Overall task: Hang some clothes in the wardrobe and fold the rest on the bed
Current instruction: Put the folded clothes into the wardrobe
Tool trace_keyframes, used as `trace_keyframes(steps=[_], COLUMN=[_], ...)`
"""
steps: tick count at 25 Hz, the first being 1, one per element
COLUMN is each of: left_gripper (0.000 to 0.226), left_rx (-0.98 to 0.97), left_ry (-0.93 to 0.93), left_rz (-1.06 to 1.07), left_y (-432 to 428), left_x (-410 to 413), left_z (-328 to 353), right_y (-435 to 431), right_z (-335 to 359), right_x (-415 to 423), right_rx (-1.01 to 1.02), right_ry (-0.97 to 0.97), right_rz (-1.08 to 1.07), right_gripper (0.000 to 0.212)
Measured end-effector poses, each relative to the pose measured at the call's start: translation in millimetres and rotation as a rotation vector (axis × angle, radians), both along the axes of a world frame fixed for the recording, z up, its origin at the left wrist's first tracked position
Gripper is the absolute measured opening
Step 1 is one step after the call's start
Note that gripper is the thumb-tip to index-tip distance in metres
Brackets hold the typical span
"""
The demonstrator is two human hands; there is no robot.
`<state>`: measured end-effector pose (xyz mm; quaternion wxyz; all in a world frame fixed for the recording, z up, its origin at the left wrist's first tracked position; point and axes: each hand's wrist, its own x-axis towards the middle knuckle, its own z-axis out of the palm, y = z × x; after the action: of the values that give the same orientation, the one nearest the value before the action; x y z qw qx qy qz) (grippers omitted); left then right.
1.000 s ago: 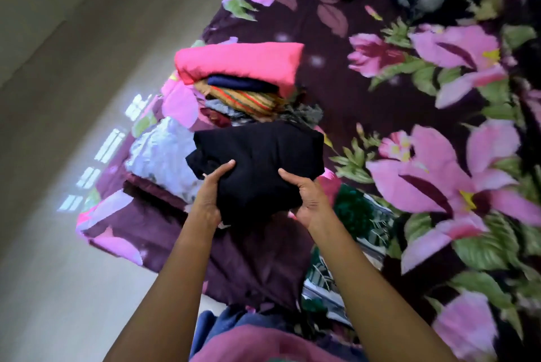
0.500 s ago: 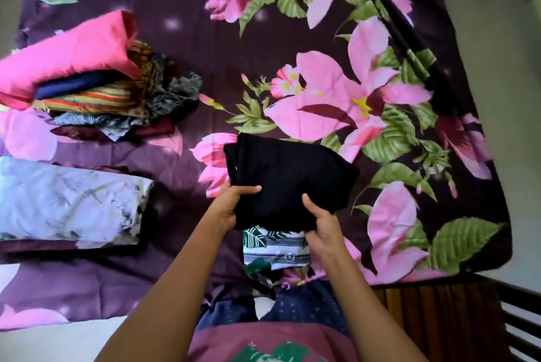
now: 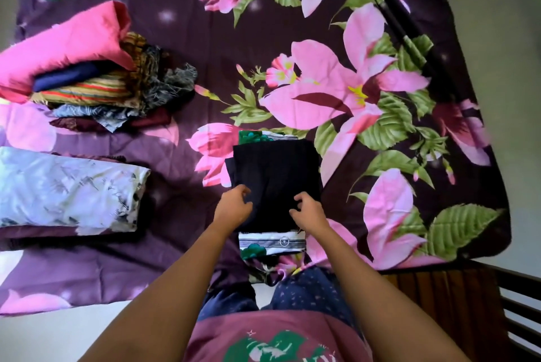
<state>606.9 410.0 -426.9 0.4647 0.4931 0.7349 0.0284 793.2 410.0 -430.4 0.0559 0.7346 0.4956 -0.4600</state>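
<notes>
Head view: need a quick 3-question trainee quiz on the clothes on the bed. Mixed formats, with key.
1. True or false: the black folded garment lies on top of a green-and-white printed garment.
2. What tops the clothes stack at the far left? A) a pink folded cloth B) a yellow towel C) a pair of jeans
3. Fill in: the pale printed folded cloth lies to the ____ of the black folded garment.

Key: 1 true; 2 A; 3 left.
</notes>
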Motion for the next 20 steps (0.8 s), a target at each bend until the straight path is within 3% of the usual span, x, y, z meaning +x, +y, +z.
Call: trace_keyframes(steps=[3, 7, 13, 16, 18, 20], left_gripper=[0.031, 0.033, 0.03, 0.029, 0.041, 0.07], left_rx=[-0.038, -0.083, -0.101, -0.082, -0.05, -0.055], left_ry=[0.18, 0.276, 0.273, 0.282, 0.275, 0.213], left_rz=[-0.338, -0.513, -0.446, -0.333, -0.211, 0.013], left_y=[9.4, 6.8, 8.4, 17.4, 22.2, 25.7], left_x=[0.6, 2.0, 0.0, 3.3, 7.9, 16.6], left_z=[11.2, 17.0, 9.9, -0.1, -10.6, -26.5], right_y=[21.4, 28.9, 39.9, 47.6, 50.8, 56.3], right_z=[16.9, 24.3, 15.9, 1.2, -12.8, -32.8], right_x=[-6.2, -16.5, -9.1, 0.6, 8.2, 19.3], right_rx=[-0.101, -0.128, -0.079, 0.039, 0.162, 0.2], right_ry=[-0.122, -0.179, -0.195, -0.219, -0.233, -0.186], right_rz=[0.465, 0.645, 0.616, 0.511, 0.359, 0.111], right_gripper=[0.036, 0.04, 0.035, 0.043, 0.057, 0.076])
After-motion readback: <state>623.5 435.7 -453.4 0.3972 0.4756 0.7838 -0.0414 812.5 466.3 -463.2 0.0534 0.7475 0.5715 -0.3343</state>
